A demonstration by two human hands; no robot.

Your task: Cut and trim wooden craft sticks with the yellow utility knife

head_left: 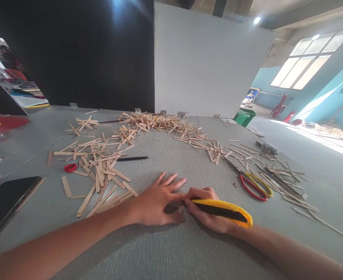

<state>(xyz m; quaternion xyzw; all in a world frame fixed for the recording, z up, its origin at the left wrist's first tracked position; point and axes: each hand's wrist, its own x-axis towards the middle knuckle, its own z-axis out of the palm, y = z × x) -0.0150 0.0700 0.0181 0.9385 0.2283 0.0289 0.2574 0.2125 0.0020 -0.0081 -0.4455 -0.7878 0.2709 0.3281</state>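
The right hand [203, 208] is closed tight around a yellow knife [222, 210]. The knife lies sideways, its tip pointing left at a small stick piece [180, 209]. The left hand [156, 202] lies flat and open, fingers spread, touching that piece. Both hands meet there. Scissors [251, 182] lie right of the knife.

bare mat ahead of hands, wooden sticks [101, 175] left, scissors [251, 182] right
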